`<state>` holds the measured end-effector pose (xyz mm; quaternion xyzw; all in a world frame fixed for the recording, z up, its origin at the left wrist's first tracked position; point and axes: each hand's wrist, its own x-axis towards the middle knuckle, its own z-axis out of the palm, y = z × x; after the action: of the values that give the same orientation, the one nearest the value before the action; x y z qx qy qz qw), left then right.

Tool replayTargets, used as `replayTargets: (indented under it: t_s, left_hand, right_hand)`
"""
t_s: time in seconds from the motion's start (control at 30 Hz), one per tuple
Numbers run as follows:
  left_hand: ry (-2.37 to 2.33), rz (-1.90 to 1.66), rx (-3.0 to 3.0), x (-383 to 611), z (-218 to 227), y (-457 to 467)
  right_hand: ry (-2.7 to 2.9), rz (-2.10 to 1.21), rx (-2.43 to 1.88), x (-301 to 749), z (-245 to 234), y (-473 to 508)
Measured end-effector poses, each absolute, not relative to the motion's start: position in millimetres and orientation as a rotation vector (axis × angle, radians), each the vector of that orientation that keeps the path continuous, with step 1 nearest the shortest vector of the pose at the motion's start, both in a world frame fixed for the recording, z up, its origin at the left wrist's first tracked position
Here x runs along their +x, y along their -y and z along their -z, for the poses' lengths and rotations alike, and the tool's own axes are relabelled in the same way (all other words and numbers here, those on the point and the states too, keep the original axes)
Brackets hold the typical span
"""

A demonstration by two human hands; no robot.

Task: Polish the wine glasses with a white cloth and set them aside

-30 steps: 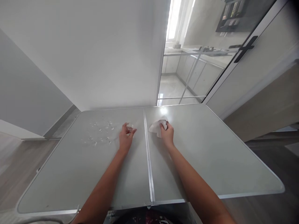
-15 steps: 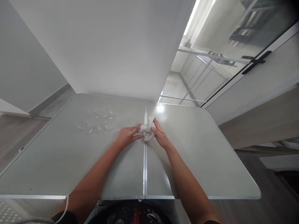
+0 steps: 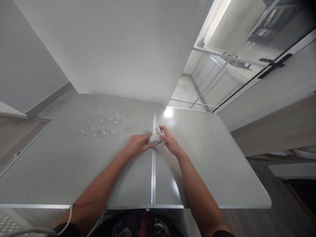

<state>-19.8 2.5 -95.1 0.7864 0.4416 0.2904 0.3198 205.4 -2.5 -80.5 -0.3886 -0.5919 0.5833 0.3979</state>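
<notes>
Both my hands meet over the centre seam of a pale grey folding table (image 3: 212, 164). My left hand (image 3: 138, 145) pinches a small clear object against a crumpled white cloth (image 3: 155, 138). My right hand (image 3: 171, 143) is closed round that cloth from the right side. What exactly the left fingers hold is too small to name; it looks like one of the clear glassy pieces. Several more small clear pieces (image 3: 101, 126) lie scattered on the left half of the table, apart from both hands.
A white wall panel (image 3: 118, 49) rises directly behind the table. A glass sliding door (image 3: 222, 72) with a black handle (image 3: 274, 64) stands at the back right. Wood floor shows on both sides. A white cable (image 3: 66, 217) hangs at the near left edge.
My left hand moved right from the scattered clear pieces to the seam, and my right hand brought the cloth to meet it. The head camera tipped further down.
</notes>
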Motion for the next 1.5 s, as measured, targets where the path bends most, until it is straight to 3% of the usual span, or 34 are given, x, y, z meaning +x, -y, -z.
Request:
replayTargets:
  t_s: [0.13,0.4,0.6,0.77,1.0,1.1,1.2,1.33,1.5]
  left_hand:
    - [-1.213,-0.821,2.001,-8.3,94.5,3.4]
    - [-0.631,-0.401,0.838,-7.0,89.3,-0.1]
    - [-0.677,-0.658,1.121,5.9,96.3,7.1]
    - [-0.937,-0.965,1.526,11.5,99.4,13.8]
    - [-1.076,-0.954,1.724,-1.2,105.9,2.2]
    - [-1.019,-0.943,1.648,0.1,107.0,1.4]
    - [-1.084,-0.965,1.768,0.5,109.8,3.4]
    - [-1.172,-0.939,1.912,-6.4,115.1,2.0]
    - [-1.151,-1.005,1.785,-7.4,116.6,-2.0]
  right_hand:
    - [1.412,-1.405,-0.978,207.0,79.5,2.0]
    - [1.586,-1.194,-0.807,222.5,82.6,4.3]
    - [1.345,-1.132,-0.887,221.6,89.1,1.8]
    - [1.687,-0.949,-0.961,226.1,77.6,0.9]
    - [1.689,-1.232,-0.939,224.4,59.9,1.2]
    - [1.459,-1.144,-0.942,223.5,64.1,-0.8]
    - [1.596,-1.047,-1.018,219.7,68.9,-1.8]
    - [1.835,-1.151,-1.059,213.4,66.6,0.8]
    - [1.602,-1.230,-0.950,217.4,59.0,1.0]
